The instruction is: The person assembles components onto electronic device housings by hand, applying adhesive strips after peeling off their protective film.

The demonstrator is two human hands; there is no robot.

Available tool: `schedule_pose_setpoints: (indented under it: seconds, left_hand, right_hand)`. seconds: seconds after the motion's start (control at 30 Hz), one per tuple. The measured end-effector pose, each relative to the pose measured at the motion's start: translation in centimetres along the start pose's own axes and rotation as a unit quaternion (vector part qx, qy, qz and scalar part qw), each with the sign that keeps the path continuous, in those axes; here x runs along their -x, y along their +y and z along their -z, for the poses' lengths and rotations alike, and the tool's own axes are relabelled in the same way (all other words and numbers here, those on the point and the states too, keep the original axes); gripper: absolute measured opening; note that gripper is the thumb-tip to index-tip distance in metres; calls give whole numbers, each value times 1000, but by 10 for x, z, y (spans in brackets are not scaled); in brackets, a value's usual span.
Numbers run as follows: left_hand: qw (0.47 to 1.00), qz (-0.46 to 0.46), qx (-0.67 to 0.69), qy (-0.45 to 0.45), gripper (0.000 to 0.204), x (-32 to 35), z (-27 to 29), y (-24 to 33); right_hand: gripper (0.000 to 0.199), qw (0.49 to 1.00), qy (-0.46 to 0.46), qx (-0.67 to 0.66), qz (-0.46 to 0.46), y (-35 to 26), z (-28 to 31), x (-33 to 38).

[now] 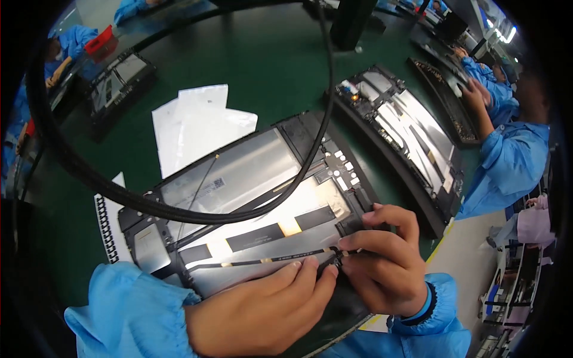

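Observation:
An opened tablet (239,173) with silver battery cells lies slanted in front of me, its inside facing up. A thin black flat cable (280,258) with gold-coloured patches runs along its near side. My right hand (385,256) is at the near right corner, thumb and index finger pinching the cable's right end. What lies beneath those fingertips is partly hidden. Across the near edge reaches my left hand (268,307), fingers stretched out, tips against the tablet just below the cable, close to the right hand's fingertips.
A thick black cable loop (197,216) hangs over the tablet. White papers (200,128) and a spiral notebook (107,224) lie left. Another opened tablet (406,125) rests on a black holder at right. Co-workers in blue sleeves (510,161) sit along the green table (262,53).

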State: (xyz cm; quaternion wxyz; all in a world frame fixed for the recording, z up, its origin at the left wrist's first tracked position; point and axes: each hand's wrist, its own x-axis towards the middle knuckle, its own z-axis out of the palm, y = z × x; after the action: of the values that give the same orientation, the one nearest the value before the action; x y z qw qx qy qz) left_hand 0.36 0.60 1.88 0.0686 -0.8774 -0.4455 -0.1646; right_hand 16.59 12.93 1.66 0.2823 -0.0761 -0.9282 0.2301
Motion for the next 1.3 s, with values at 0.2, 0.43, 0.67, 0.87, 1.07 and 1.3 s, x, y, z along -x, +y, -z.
schedule_pose_setpoints:
  seconds: [0.2, 0.43, 0.67, 0.87, 1.07, 1.3]
  left_hand:
    - [999, 25, 42, -16, 33, 16, 5, 8]
    - [890, 444, -16, 101, 46, 102, 34, 8]
    - [873, 468, 3, 136, 73, 112, -5, -20]
    - [668, 470, 200, 541, 70, 99, 14, -15]
    - [421, 446, 337, 714, 60, 166, 55, 27]
    - [353, 610, 216, 676, 49, 253, 40, 79]
  right_hand:
    - [21, 999, 47, 15, -7, 0, -11, 22]
    - [51, 981, 78, 87, -156, 17, -2, 47]
    - [55, 973, 96, -44, -205, 36, -28, 30]
    - [46, 904, 286, -252, -193, -9, -22, -39]
    - [36, 841, 51, -525, -121, -25, -92, -194]
    - [25, 938, 30, -343, -31, -96, -299, -277]
